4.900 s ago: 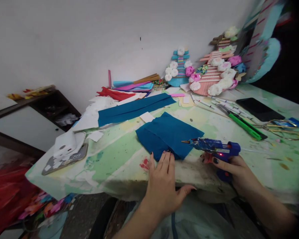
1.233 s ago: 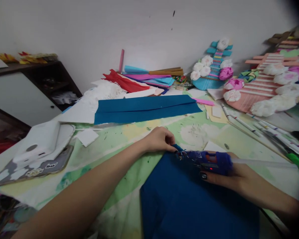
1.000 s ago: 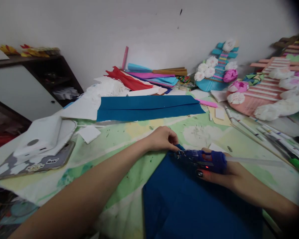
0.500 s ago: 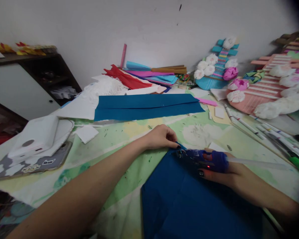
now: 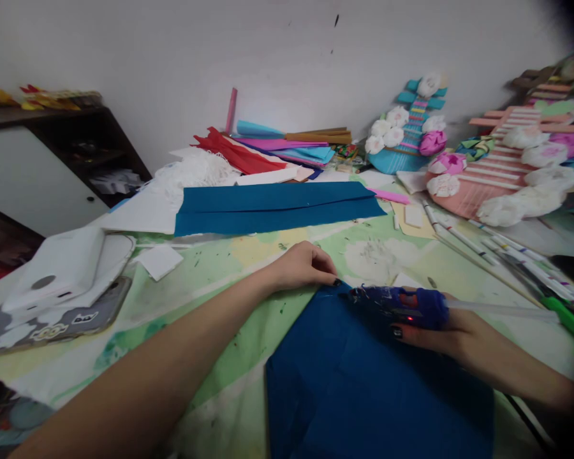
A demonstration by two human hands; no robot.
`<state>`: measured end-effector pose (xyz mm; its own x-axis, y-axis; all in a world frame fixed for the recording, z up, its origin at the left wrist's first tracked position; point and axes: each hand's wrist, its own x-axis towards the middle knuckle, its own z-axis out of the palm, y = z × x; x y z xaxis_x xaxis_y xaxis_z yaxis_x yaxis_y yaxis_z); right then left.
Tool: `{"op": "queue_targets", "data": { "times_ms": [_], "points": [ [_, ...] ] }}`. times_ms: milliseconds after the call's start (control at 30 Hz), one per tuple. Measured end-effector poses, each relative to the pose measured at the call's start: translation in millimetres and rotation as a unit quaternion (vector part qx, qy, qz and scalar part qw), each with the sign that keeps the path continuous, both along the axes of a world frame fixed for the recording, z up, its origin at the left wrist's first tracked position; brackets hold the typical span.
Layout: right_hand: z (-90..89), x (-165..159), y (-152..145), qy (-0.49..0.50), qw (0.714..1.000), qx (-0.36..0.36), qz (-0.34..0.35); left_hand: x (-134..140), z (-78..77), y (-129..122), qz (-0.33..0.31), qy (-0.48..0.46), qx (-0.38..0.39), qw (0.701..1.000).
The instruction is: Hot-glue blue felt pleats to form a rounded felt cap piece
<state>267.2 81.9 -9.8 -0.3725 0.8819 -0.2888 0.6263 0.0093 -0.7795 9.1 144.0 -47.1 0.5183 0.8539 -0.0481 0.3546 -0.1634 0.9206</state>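
A blue hot glue gun [image 5: 406,306] lies in my right hand [image 5: 452,338], its red light lit and a clear glue stick [image 5: 502,310] poking out the back. The nozzle points left, close over the far corner of a dark blue paper-covered panel [image 5: 373,389]. At that corner my left hand [image 5: 307,264] pinches the paper edge between thumb and fingers; the fingertips are partly hidden. Farther back lies a folded strip of blue crepe paper [image 5: 277,207].
Behind the strip are rolled coloured papers [image 5: 287,143] and white shredded paper [image 5: 196,172]. Decorated guitar shapes, one blue [image 5: 402,153] and one pink [image 5: 502,166], stand at right above several markers [image 5: 459,236]. A phone [image 5: 57,325] lies under a white device [image 5: 57,261] at left.
The glue gun's nozzle has drawn slightly right, away from my left fingertips. My left hand still pinches the corner. The whole view has shifted a little.
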Motion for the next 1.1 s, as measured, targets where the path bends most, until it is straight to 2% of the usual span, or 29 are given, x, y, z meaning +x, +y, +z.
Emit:
{"op": "queue_targets", "data": {
  "times_ms": [200, 300, 433, 533, 600, 667, 800, 867, 933, 1100],
  "points": [
    [-1.1, 10, 0, -0.013, 1.0, -0.001, 0.008, 4, 1.0, -8, 0.04, -0.029, -0.031, 0.998],
    [-1.2, 15, -2, -0.04, 0.999, 0.018, 0.005, 8, 5.6, -15, 0.042, -0.016, -0.022, 0.999],
    [-1.9, 22, -6, -0.104, 0.993, 0.052, -0.016, 15, 15.0, -28, 0.047, 0.041, 0.03, 0.998],
    [-0.9, 24, -9, -0.108, 0.992, 0.062, -0.01, 19, 19.8, -39, 0.034, 0.106, 0.096, 0.989],
    [0.8, 25, -10, -0.105, 0.992, 0.071, -0.017, 20, 20.6, -48, 0.006, 0.163, 0.163, 0.973],
    [2.8, 25, -10, -0.091, 0.992, 0.075, -0.033, 22, 19.7, -58, -0.027, 0.228, 0.251, 0.94],
    [2.5, 30, -15, -0.015, 0.997, 0.049, -0.055, 28, 15.9, -77, -0.065, 0.337, 0.429, 0.836],
    [-3.0, 36, -19, 0.007, 0.995, 0.045, -0.086, 30, 15.0, -85, -0.069, 0.354, 0.483, 0.798],
    [-12.6, 43, -25, 0.013, 0.99, 0.057, -0.128, 31, 15.5, -91, -0.071, 0.349, 0.501, 0.789],
    [-40.1, 56, -36, 0.027, 0.972, 0.128, -0.197, 29, 18.7, -102, -0.075, 0.345, 0.501, 0.79]
  ]
}}
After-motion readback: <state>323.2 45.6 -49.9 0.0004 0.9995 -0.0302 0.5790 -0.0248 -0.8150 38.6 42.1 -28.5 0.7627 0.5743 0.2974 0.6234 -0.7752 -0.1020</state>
